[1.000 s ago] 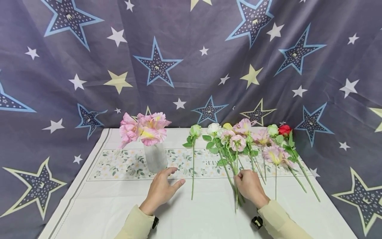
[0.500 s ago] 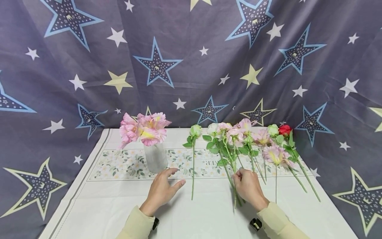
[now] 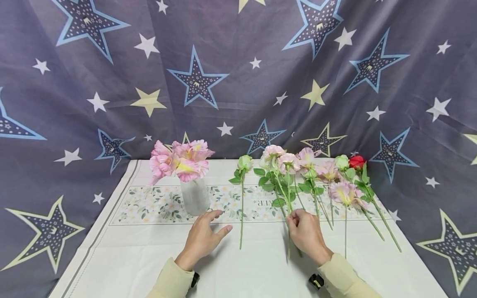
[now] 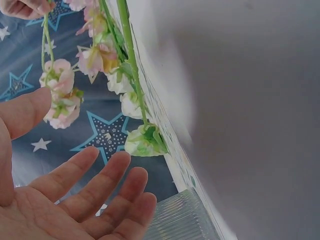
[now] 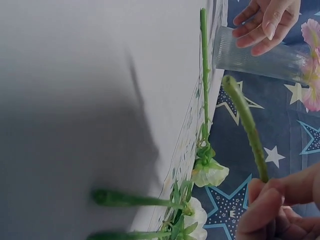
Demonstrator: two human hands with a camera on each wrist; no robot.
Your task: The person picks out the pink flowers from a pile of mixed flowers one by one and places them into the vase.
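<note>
My right hand [image 3: 307, 234] pinches the green stem of a pink artificial flower [image 3: 288, 162] with two blooms, between thumb and fingers. In the right wrist view the lower end of that stem [image 5: 245, 115] sticks out past the fingertips, off the table. Near the base of a ribbed clear vase [image 3: 195, 196] is my left hand [image 3: 203, 238], its fingers spread and relaxed, holding nothing. Whether it touches the vase I cannot tell. Several pink ruffled flowers [image 3: 190, 163] stand in the vase. A pale green rose [image 3: 242, 163] lies between the hands.
More stems lie to the right: white roses partly hidden behind the held blooms, pink ruffled flowers [image 3: 344, 194], and a red rose [image 3: 356, 162] at the far right. A floral-printed strip [image 3: 149, 207] crosses the white tablecloth [image 3: 123, 256]. A star-patterned curtain [image 3: 238, 103] hangs behind.
My right hand has moved slightly left with the pink flower, whose blooms have shifted left and up, over the white roses. The left hand stays in place.
</note>
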